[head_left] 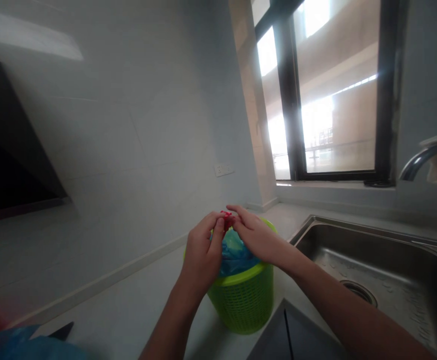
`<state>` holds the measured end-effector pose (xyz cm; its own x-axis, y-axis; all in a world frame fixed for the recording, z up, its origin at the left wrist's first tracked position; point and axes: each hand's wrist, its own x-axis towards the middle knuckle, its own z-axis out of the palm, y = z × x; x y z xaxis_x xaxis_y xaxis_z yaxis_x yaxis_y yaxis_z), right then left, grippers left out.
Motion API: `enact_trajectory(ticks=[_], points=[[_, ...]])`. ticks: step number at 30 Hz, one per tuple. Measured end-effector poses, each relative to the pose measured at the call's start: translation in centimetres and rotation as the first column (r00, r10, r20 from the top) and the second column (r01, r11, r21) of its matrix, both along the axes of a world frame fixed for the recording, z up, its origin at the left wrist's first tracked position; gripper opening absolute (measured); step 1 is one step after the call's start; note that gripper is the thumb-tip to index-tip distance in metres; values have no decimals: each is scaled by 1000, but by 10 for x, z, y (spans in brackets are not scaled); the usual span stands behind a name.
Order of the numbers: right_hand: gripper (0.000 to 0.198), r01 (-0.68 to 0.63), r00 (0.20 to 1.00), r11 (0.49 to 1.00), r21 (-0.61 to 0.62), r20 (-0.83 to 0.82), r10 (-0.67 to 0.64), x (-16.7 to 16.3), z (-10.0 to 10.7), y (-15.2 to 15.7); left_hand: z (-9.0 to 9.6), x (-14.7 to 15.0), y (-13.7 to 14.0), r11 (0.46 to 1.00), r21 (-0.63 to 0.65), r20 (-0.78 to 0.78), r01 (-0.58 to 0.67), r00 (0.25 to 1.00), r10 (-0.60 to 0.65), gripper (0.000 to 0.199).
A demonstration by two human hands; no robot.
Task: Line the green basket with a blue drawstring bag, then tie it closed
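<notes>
A green perforated plastic basket [244, 300], glossy blue plastic liner [233, 252], brushed metal sink [391, 260].

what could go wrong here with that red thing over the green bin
1. Both hands, left hand and right hand, pinch the small red thing by the fingertips above the bin; a slip would likely drop it into the blue bag.
2. The bin stands near the counter edge, beside the sink; a push might tip it.
</notes>
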<state>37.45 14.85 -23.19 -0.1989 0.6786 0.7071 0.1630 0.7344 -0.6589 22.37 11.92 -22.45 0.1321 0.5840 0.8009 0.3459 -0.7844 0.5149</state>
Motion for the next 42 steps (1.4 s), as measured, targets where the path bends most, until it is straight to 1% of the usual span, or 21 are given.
enact_trajectory(ticks=[2, 5, 8, 10, 13, 15, 17, 18, 20, 23, 25, 27, 30, 32, 33, 36, 39, 42], points=[[19, -29, 1000, 999, -29, -12, 29, 0, 0, -2, -1, -1, 2, 999, 40, -51, -34, 998, 36, 24], [18, -192, 980, 977, -94, 33, 196, 2, 1, -3, -2, -2, 5, 995, 64, -102, -79, 991, 85, 17], [27, -331, 939, 917, -224, 19, 344, 4, 1, 1, -2, -3, 4, 993, 1, -111, -118, 987, 117, 15], [35, -390, 916, 870, -302, -29, 401, 3, -1, 6, -2, -1, 3, 992, -55, -81, -118, 990, 113, 16], [40, -441, 897, 817, -371, -146, 418, 2, -4, 12, -3, 1, 3, 988, -84, -51, -126, 991, 122, 19], [42, -455, 891, 799, -394, -188, 414, 1, -4, 13, -3, 0, 4, 980, -88, -66, -178, 983, 173, 22], [42, -469, 883, 781, -413, -204, 423, 2, -4, 13, -4, -1, 8, 971, -128, -72, -204, 978, 196, 24], [42, -477, 879, 770, -424, -208, 430, 2, -3, 13, -4, -3, 11, 968, -164, -62, -188, 982, 181, 25], [42, -483, 875, 753, -446, -220, 431, 3, -2, 12, -4, -6, 16, 964, -241, -7, -112, 994, 114, 26], [40, -464, 886, 758, -459, -242, 396, 4, -1, 11, -3, -8, 22, 949, -314, 104, -22, 993, 57, 28], [38, -459, 888, 772, -440, -261, 379, 4, -1, 11, -3, -8, 24, 937, -348, 145, 3, 988, 50, 28], [33, -459, 885, 789, -408, -283, 369, 4, -2, 12, -2, -7, 24, 921, -386, 169, 52, 986, 15, 28], [25, -441, 890, 813, -379, -302, 342, 4, -3, 14, -2, -6, 22, 865, -452, 214, 216, 968, -130, 28], [23, -438, 892, 815, -379, -294, 342, 5, -3, 15, -2, -5, 22, 829, -462, 259, 315, 942, -214, 29], [23, -440, 893, 813, -382, -286, 349, 5, -4, 16, -3, -5, 22, 821, -456, 275, 345, 931, -239, 30], [27, -432, 899, 812, -392, -256, 354, 6, -6, 17, -3, -5, 22, 805, -453, 276, 383, 919, -282, 30], [31, -415, 908, 815, -404, -232, 348, 7, -7, 19, -3, -5, 22, 769, -495, 271, 405, 913, -306, 28], [33, -427, 903, 808, -407, -226, 364, 7, -7, 18, -4, -5, 23, 767, -505, 276, 395, 916, -291, 27]])
